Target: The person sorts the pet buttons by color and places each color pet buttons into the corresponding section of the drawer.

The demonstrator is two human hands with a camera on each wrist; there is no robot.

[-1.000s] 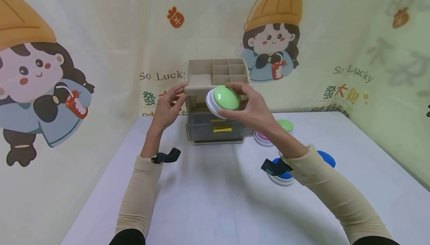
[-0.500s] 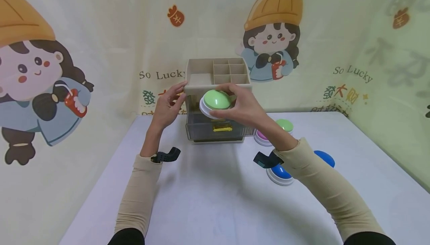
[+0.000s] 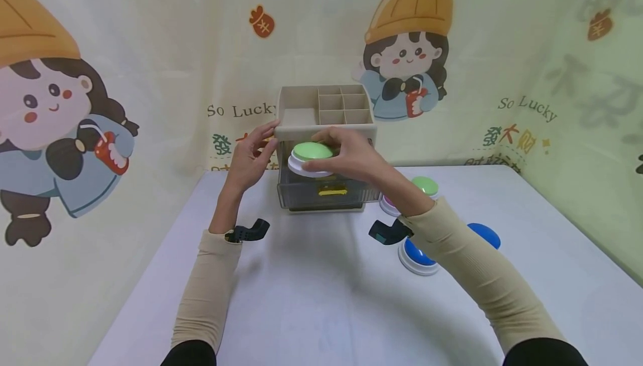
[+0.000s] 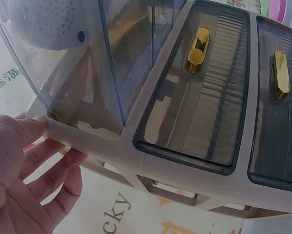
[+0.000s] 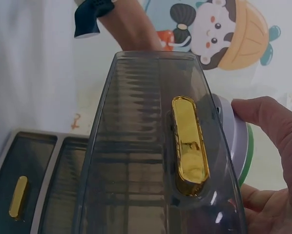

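A beige drawer organizer (image 3: 326,129) with smoky clear drawers stands at the back of the table. Its top drawer (image 3: 301,194) is pulled out, showing a gold handle (image 5: 190,146). My right hand (image 3: 349,154) grips a round push button (image 3: 312,150) with a green top and white base, held over the drawer. In the left wrist view, the button's perforated white underside (image 4: 63,24) shows through the clear drawer wall. My left hand (image 3: 251,157) holds the organizer's left front corner, the thumb on the frame and the other fingers along its side.
More push buttons stand right of the organizer: a green one (image 3: 426,186), a pink one partly behind my right arm, and two blue ones, nearer (image 3: 419,253) and farther right. Compartments (image 3: 344,104) divide the organizer's top. A printed cloth (image 3: 311,48) hangs behind the table.
My right hand has moved left and down with the green button, which has turned from tilted to nearly level. My left hand stays at the organizer's corner.
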